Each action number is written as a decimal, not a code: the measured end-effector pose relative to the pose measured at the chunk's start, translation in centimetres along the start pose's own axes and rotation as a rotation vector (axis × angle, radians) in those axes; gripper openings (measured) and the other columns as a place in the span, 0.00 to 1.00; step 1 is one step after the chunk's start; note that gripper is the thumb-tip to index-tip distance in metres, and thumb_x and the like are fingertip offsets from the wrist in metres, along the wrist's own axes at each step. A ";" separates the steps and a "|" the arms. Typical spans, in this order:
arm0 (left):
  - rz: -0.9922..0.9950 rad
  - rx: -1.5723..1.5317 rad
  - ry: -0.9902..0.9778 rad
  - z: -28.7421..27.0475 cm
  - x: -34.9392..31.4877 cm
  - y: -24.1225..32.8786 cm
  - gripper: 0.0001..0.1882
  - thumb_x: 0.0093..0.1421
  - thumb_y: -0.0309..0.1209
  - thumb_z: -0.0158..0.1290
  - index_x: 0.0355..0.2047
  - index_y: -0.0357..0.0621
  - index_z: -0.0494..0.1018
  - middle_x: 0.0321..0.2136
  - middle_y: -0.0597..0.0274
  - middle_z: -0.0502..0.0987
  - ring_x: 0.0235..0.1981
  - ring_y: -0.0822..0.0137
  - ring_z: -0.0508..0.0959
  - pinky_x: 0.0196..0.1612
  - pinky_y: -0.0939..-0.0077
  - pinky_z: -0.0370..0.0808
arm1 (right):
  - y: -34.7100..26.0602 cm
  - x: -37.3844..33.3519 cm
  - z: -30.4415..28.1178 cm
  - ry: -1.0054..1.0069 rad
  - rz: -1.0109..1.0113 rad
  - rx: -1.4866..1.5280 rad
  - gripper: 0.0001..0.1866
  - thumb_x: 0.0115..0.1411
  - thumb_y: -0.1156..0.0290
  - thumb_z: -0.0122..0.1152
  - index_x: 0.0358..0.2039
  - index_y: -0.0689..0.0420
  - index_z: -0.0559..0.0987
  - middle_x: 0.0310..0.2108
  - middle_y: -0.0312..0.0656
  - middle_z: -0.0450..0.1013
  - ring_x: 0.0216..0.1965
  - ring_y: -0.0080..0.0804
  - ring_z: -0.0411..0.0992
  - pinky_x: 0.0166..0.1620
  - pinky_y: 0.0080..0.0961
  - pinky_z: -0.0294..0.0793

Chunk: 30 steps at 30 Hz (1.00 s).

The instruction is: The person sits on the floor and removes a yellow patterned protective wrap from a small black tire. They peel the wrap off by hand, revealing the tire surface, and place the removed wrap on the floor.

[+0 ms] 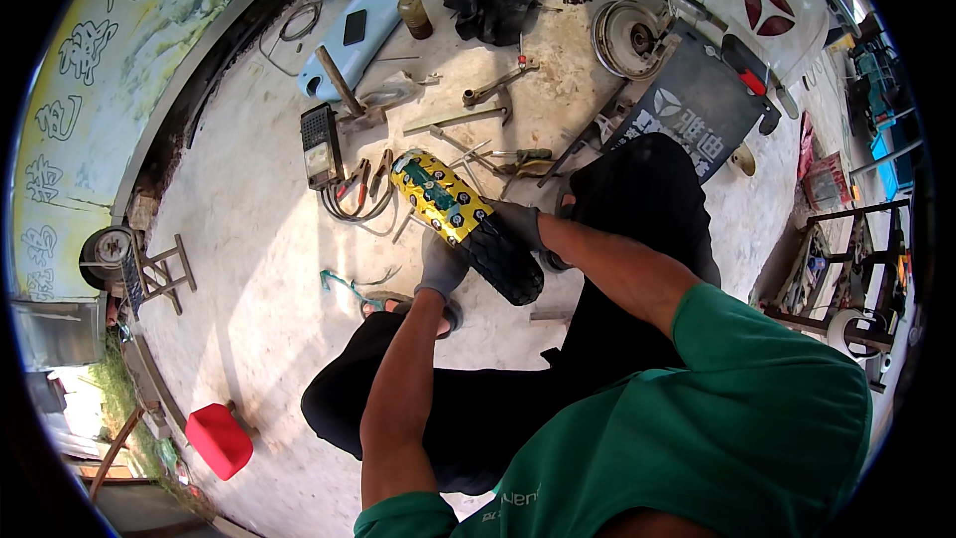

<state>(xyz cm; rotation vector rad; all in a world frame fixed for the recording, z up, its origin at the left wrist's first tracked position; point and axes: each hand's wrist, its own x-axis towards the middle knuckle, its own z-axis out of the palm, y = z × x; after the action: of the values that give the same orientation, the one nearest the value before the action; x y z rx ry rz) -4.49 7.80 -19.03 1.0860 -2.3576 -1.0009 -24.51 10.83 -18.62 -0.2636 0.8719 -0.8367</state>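
Both gloved hands, left hand (441,265) and right hand (520,223), clasp fingers around the tyre (468,224).

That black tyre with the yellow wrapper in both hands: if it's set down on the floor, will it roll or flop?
The tyre looks thick and knobbly, so probably stiff rather than floppy. Being round, it may roll if stood on edge on the concrete floor. The left hand and right hand wear gloves, and the glossy wrapper could be slippery.
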 end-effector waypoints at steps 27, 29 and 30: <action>-0.203 -0.922 0.354 -9.2 0.6 14.4 0.28 0.66 0.33 0.53 0.61 0.33 0.60 0.47 0.56 0.74 0.44 0.73 0.76 0.43 0.78 0.76 | -9.7 -6.4 10.7 -0.001 -0.538 0.202 0.15 0.67 0.64 0.56 0.47 0.60 0.76 0.40 0.37 0.77 0.37 0.25 0.77 0.40 0.23 0.79; -0.096 -0.821 0.350 -9.7 0.3 15.9 0.32 0.65 0.33 0.55 0.63 0.34 0.57 0.47 0.56 0.74 0.44 0.72 0.75 0.44 0.78 0.76 | -9.9 -7.8 12.8 0.150 -0.575 -0.206 0.15 0.67 0.64 0.56 0.47 0.61 0.76 0.39 0.36 0.77 0.36 0.22 0.76 0.39 0.21 0.78; 0.000 -0.684 0.387 -9.2 0.5 14.9 0.35 0.61 0.32 0.59 0.64 0.35 0.56 0.46 0.57 0.74 0.43 0.72 0.76 0.44 0.78 0.76 | -9.7 -8.1 13.6 0.221 -0.587 -0.412 0.15 0.67 0.64 0.56 0.47 0.62 0.76 0.39 0.36 0.77 0.35 0.20 0.75 0.39 0.20 0.77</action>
<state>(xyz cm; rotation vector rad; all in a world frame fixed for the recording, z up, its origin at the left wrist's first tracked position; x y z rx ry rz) -7.25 10.01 -1.84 0.8949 -1.5287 -1.3162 -22.25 8.82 -0.30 -0.8275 1.1976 -1.2398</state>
